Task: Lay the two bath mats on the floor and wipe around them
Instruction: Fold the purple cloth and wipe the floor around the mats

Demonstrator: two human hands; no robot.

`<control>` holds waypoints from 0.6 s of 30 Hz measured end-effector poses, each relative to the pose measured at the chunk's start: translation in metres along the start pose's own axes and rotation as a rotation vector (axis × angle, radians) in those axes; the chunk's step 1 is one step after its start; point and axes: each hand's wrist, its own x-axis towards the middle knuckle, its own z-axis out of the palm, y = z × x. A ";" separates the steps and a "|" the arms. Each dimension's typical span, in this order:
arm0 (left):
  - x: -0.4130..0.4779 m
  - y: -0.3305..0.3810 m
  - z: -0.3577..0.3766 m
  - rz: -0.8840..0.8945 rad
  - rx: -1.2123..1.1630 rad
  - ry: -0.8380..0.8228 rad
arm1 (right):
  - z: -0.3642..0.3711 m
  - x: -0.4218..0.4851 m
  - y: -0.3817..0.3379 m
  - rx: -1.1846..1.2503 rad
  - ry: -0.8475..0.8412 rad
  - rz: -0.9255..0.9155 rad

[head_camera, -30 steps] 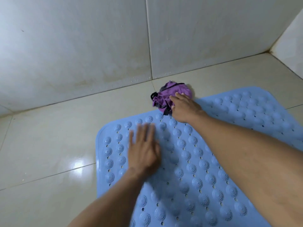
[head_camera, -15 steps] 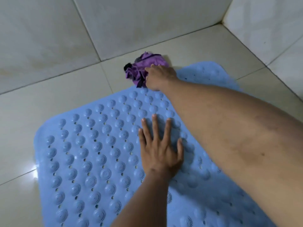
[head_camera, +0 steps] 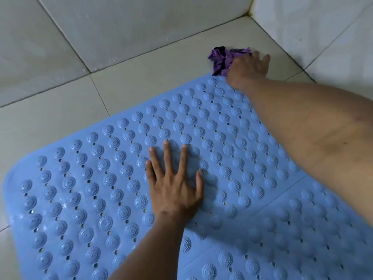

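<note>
Flat lie two blue mats (head_camera: 113, 178); one purple rag (head_camera: 222, 61).

Two blue studded bath mats (head_camera: 113, 178) flat on floor, edges abutting (purple rag (head_camera: 222, 59) w/ far corner).

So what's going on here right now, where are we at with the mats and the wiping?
A person is crouched over two blue bath mats laid edge to edge on the tiled floor. The left hand presses flat, fingers spread, on the larger mat. The right hand rests on a crumpled purple cloth on the floor tile just past the mat's far corner, near the wall. The second mat lies at lower right, partly under the right forearm.
</note>
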 end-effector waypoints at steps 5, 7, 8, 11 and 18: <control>0.001 0.000 0.001 0.001 0.029 -0.015 | 0.020 -0.014 0.053 0.109 0.030 0.062; 0.000 0.000 0.001 -0.002 0.029 -0.009 | 0.030 -0.030 0.065 0.170 0.042 0.065; 0.000 0.000 0.001 0.002 0.026 -0.008 | 0.033 -0.038 0.070 0.192 0.037 0.073; 0.001 -0.001 0.001 0.008 0.025 -0.010 | 0.038 -0.057 0.084 0.223 0.009 0.086; 0.001 -0.002 0.003 0.015 0.025 0.009 | 0.051 -0.096 0.111 0.215 -0.020 0.137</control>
